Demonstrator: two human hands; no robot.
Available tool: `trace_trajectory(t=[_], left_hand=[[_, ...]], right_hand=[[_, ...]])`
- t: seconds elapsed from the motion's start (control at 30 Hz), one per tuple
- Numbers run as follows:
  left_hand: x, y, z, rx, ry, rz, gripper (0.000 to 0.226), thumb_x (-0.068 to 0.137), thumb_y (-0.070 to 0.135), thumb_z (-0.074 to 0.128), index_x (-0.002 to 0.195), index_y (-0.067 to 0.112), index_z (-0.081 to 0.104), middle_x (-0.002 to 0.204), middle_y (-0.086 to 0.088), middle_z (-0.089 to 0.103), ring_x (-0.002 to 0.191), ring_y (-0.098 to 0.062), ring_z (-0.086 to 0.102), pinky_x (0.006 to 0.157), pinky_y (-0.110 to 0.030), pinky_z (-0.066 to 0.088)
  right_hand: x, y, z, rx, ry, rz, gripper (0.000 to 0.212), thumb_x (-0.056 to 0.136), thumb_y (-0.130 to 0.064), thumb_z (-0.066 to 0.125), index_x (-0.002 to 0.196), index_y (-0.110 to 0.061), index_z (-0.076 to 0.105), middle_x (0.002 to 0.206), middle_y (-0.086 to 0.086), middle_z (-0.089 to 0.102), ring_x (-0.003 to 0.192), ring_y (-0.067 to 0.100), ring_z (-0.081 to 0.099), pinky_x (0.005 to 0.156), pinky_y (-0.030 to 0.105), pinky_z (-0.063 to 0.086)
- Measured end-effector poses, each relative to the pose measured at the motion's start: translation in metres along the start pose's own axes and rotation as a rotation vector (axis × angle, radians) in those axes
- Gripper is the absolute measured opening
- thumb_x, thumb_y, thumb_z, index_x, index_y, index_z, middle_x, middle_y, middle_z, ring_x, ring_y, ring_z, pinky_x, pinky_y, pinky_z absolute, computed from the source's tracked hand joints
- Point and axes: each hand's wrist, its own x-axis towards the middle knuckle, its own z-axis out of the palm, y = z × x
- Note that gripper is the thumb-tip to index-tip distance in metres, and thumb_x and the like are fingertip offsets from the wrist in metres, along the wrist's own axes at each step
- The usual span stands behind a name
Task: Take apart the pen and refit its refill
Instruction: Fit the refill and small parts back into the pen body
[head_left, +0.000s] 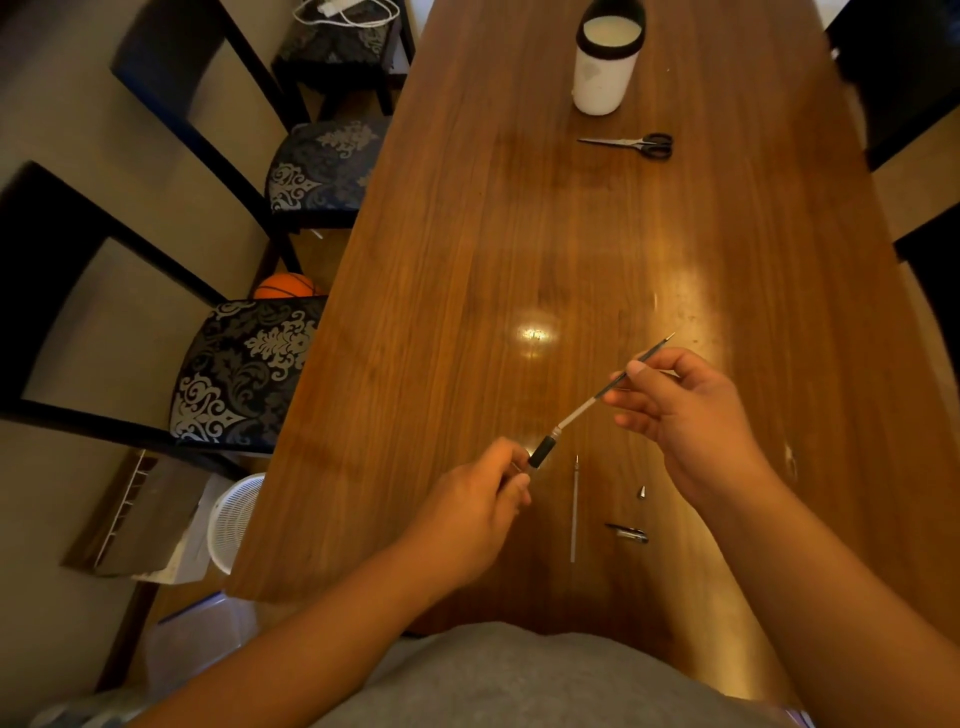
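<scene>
My left hand (480, 499) grips the pen barrel (543, 453) by its lower end; only the black rubber grip shows past my fingers. My right hand (680, 410) pinches a thin refill (589, 404) whose lower end sits in the barrel's mouth, its tip pointing up and to the right. Both are held above the wooden table (467, 260). On the table below lie a second thin refill (574, 506), a small metal tip cone (642, 491) and a clip piece (629, 532).
Scissors (631, 144) and a white cylindrical container (605, 57) stand farther up the table. Dark chairs with patterned seats (244, 369) line the left edge. A white basket (234, 519) and an orange ball (285, 286) sit on the floor.
</scene>
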Motion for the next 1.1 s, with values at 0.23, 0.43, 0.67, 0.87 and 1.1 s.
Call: trace_trajectory(t=[0.23, 0.43, 0.67, 0.87, 1.1], left_hand=[[0.003, 0.005, 0.001, -0.041, -0.004, -0.014, 0.010, 0.098, 0.027, 0.044, 0.105, 0.034, 0.047, 0.087, 0.009, 0.065, 0.077, -0.012, 0.064, 0.070, -0.048, 0.055], [0.007, 0.008, 0.003, -0.025, -0.005, -0.053, 0.009, 0.097, 0.026, 0.047, 0.103, 0.031, 0.051, 0.086, 0.011, 0.065, 0.077, -0.010, 0.064, 0.070, -0.047, 0.057], [0.016, 0.014, 0.010, -0.040, 0.030, -0.048, 0.009, 0.097, 0.025, 0.048, 0.102, 0.031, 0.052, 0.083, 0.012, 0.065, 0.070, -0.008, 0.063, 0.068, -0.044, 0.056], [0.022, 0.014, 0.019, -0.094, 0.033, -0.059, 0.016, 0.096, 0.022, 0.049, 0.094, 0.038, 0.051, 0.078, 0.009, 0.067, 0.063, -0.007, 0.062, 0.060, -0.033, 0.052], [0.023, 0.010, 0.022, -0.111, 0.012, -0.068, 0.023, 0.096, 0.028, 0.047, 0.091, 0.050, 0.048, 0.086, 0.016, 0.066, 0.065, -0.003, 0.063, 0.060, -0.024, 0.049]], right_hand=[[0.007, 0.000, -0.004, -0.026, -0.010, 0.027, 0.014, 0.092, -0.010, 0.059, 0.080, -0.016, 0.060, 0.074, 0.005, 0.075, 0.066, 0.016, 0.073, 0.050, 0.022, 0.055], [0.009, 0.002, -0.009, -0.072, -0.016, 0.004, 0.014, 0.092, -0.006, 0.059, 0.082, -0.015, 0.060, 0.071, 0.005, 0.074, 0.063, 0.015, 0.072, 0.049, 0.022, 0.055], [0.003, 0.010, -0.008, -0.185, -0.056, -0.024, 0.010, 0.090, -0.003, 0.060, 0.092, -0.013, 0.059, 0.076, 0.007, 0.073, 0.061, 0.012, 0.071, 0.050, 0.020, 0.053], [-0.011, 0.021, -0.004, -0.271, -0.107, -0.056, 0.017, 0.089, -0.001, 0.062, 0.101, -0.011, 0.056, 0.076, 0.012, 0.071, 0.064, 0.014, 0.070, 0.054, 0.028, 0.051], [-0.019, 0.034, -0.009, -0.474, -0.164, -0.129, 0.020, 0.086, -0.010, 0.067, 0.099, -0.023, 0.059, 0.080, 0.000, 0.072, 0.071, 0.018, 0.067, 0.065, 0.035, 0.053]])
